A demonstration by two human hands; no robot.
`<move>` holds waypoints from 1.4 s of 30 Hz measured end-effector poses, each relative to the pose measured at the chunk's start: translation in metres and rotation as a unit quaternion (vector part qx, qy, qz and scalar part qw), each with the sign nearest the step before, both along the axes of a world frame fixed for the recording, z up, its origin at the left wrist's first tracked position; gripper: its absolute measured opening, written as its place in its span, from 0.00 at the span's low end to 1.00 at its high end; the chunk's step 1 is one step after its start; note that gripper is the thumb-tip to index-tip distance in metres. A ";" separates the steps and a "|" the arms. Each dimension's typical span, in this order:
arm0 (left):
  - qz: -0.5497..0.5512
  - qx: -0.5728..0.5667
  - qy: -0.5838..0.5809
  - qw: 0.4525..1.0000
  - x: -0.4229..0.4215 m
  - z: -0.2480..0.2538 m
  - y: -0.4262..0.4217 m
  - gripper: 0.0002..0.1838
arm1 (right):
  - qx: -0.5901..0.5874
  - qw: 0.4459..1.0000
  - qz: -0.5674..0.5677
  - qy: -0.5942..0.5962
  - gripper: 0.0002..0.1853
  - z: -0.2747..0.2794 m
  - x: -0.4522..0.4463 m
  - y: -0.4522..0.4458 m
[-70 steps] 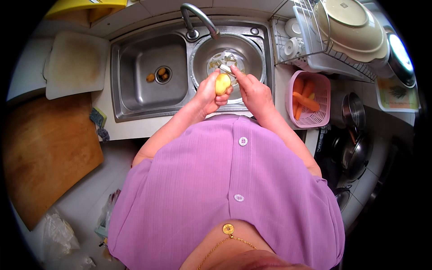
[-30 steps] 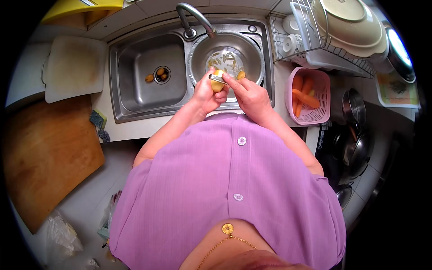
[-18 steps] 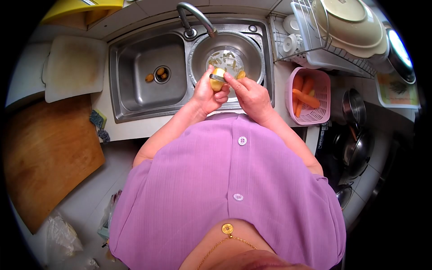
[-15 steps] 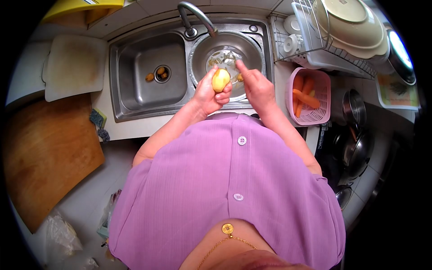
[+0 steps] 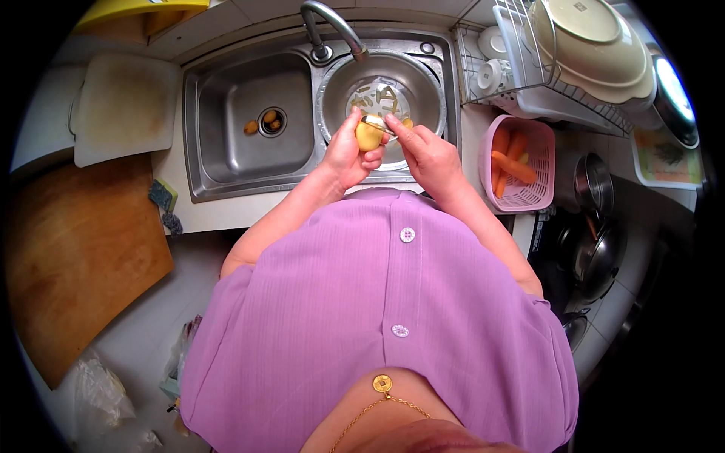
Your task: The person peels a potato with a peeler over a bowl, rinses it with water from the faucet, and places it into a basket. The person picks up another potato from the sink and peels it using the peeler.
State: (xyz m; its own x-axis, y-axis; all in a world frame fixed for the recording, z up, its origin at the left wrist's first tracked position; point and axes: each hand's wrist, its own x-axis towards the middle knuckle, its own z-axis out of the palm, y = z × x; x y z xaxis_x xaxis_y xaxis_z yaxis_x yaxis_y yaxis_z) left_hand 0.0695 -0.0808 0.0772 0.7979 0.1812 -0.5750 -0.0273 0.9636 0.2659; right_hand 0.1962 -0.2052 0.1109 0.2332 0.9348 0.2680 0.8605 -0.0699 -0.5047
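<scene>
A partly peeled yellow potato (image 5: 368, 137) rests in my left hand (image 5: 346, 156), whose fingers curl around it. My right hand (image 5: 433, 156) grips a peeler (image 5: 375, 121), its metal head lying against the top of the potato. Most of the peeler's handle is hidden by my fingers. Both hands are over the near side of a round metal basin (image 5: 326, 98) in the right sink bowl. Strips of peel (image 5: 387, 98) lie in the basin, and part of another yellowish piece (image 5: 407, 123) shows behind my right fingers.
Small potatoes (image 5: 251, 127) lie around the drain of the left sink bowl (image 5: 219, 90). The faucet (image 5: 336, 26) arches over the basin. To the right, a pink basket (image 5: 529, 195) holds carrots (image 5: 515, 167) beside a wire dish rack (image 5: 563, 87). A cutting board (image 5: 128, 109) lies left.
My right hand has moved left and its index finger has come down, bringing the peeler onto the potato. The left hand keeps hold of the potato in nearly the same place.
</scene>
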 end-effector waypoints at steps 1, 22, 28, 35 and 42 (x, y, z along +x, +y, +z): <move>0.007 0.012 0.017 1.000 0.000 0.000 -0.001 0.26 | 0.000 1.000 0.001 0.000 0.30 0.002 0.000 0.001; -0.025 0.021 -0.007 0.999 0.000 -0.001 0.004 0.27 | -0.021 0.993 0.021 0.114 0.27 -0.013 0.005 0.000; -0.013 0.009 0.011 1.000 0.000 -0.010 0.000 0.26 | -0.065 0.997 0.044 0.009 0.29 -0.001 -0.003 0.000; -0.039 0.023 0.032 0.998 -0.001 0.007 -0.002 0.20 | -0.143 0.987 -0.070 0.020 0.28 -0.041 0.019 0.001; -0.018 0.009 -0.004 1.000 0.003 0.002 0.000 0.20 | -0.013 0.995 -0.022 0.100 0.27 -0.014 0.004 0.001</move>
